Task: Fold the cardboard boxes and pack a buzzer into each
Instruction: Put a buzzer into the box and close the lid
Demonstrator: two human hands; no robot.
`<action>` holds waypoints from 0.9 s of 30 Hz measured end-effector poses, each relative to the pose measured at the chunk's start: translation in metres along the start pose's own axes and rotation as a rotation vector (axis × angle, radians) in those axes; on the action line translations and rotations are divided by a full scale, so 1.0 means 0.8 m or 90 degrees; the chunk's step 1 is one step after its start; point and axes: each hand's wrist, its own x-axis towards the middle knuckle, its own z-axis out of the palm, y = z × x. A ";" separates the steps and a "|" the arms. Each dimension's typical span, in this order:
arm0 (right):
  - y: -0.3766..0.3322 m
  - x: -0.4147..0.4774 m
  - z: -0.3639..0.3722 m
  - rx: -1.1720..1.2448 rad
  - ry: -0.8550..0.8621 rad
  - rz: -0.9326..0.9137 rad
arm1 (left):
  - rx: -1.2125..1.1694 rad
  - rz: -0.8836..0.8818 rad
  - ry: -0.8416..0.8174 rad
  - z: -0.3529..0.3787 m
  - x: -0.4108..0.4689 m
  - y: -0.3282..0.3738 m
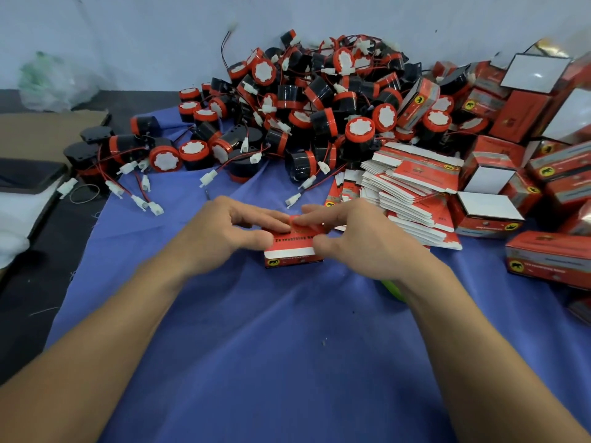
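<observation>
Grip: your left hand [228, 230] and right hand [361, 243] both pinch the small red printed cardboard box [292, 252] between them.

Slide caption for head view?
Left hand and right hand grip a red box on blue cloth; buzzer pile behind.

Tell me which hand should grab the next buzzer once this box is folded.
Left, probably. The left hand lies nearer the loose buzzers; the right hand sits beside the flat boxes and can steady the box.
</observation>
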 end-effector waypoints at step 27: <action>0.009 -0.001 0.011 0.090 0.027 -0.015 | 0.161 0.060 0.098 0.014 -0.010 0.000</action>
